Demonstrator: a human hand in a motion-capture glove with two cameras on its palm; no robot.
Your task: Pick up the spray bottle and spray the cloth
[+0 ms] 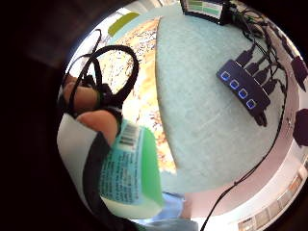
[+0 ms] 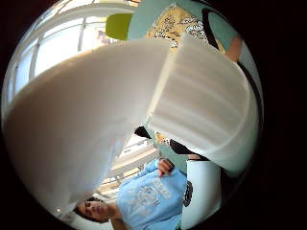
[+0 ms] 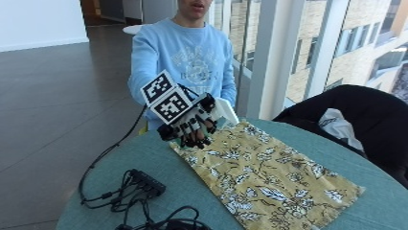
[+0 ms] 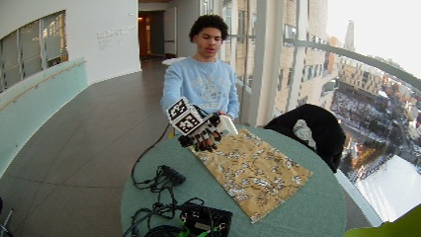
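Gloved right hand point(image 3: 191, 125) fingers grip the mostly hidden spray bottle point(image 3: 224, 112) above the cloth point(image 3: 267, 177).

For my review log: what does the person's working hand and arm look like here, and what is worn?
The right hand wears a black glove with black straps and loops. The arm is in a light blue sweatshirt sleeve with a ribbed cuff.

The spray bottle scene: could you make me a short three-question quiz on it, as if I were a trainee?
1. True or false: the spray bottle stands on the table.
2. Which hand holds it? A) bare hand B) gloved right hand
3. What does the cloth lie on?

Key: 1 false, it is held above the cloth's near end. 2 B, fingers curled round it. 3 the table, spread flat.
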